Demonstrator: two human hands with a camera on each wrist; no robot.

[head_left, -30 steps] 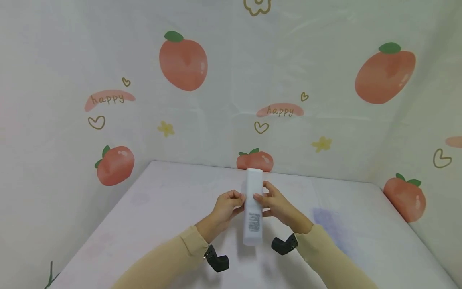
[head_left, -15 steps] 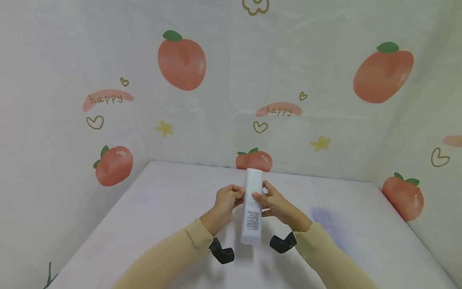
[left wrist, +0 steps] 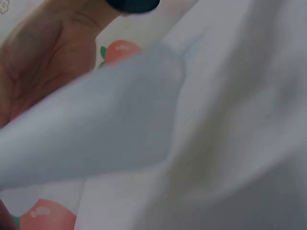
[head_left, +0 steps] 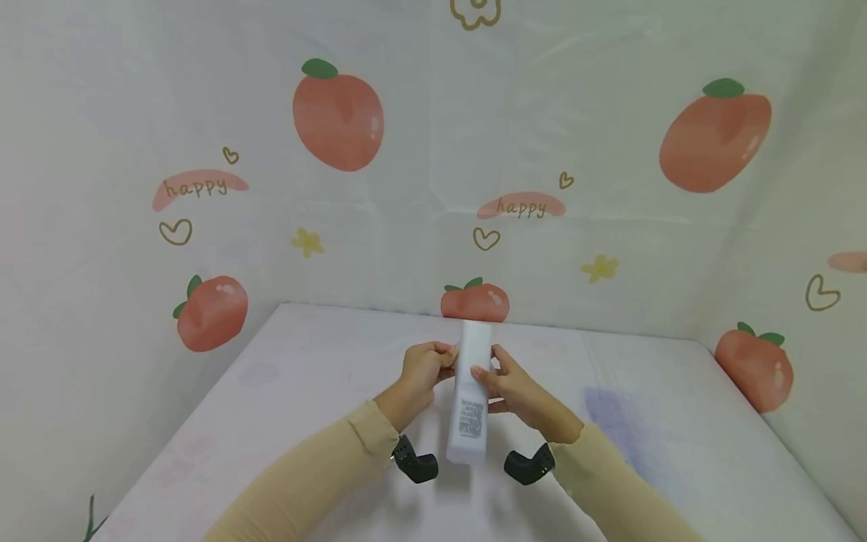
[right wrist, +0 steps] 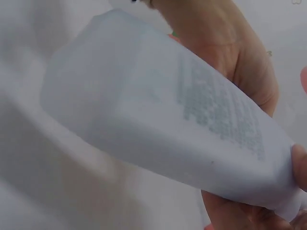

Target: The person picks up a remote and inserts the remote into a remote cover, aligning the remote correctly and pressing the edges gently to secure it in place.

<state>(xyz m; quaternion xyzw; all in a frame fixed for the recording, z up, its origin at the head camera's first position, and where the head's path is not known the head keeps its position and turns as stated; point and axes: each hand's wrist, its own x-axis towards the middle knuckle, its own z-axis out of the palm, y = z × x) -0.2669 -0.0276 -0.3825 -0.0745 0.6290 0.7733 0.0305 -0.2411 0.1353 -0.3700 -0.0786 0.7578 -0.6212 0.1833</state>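
Note:
Both hands hold a long white plastic bottle [head_left: 470, 384] with a block of dark print near its lower end. It is raised over the table, its lower end towards me. My left hand [head_left: 421, 370] pinches its upper left side with thumb and curled fingers. Gripping from the right, my right hand [head_left: 523, 389] lays its thumb across the front, and its other fingers go behind. In the left wrist view, the bottle [left wrist: 105, 120] is blurred and its plain side shows. The right wrist view shows the printed bottle [right wrist: 158, 110] up close, with rounded edges; its far end is cut off there.
A white cloth with pale coloured patches covers the table [head_left: 325, 339]. Behind it hangs a white curtain [head_left: 420, 135] printed with red fruit, hearts and the word "happy". Each wrist carries a black camera, one left [head_left: 415, 461] and one right [head_left: 530, 465].
My left hand has moved slightly up along the bottle's side. The bottle's lower end has swung a little left, tilting it more. The right hand keeps its grip, and the view has shifted slightly.

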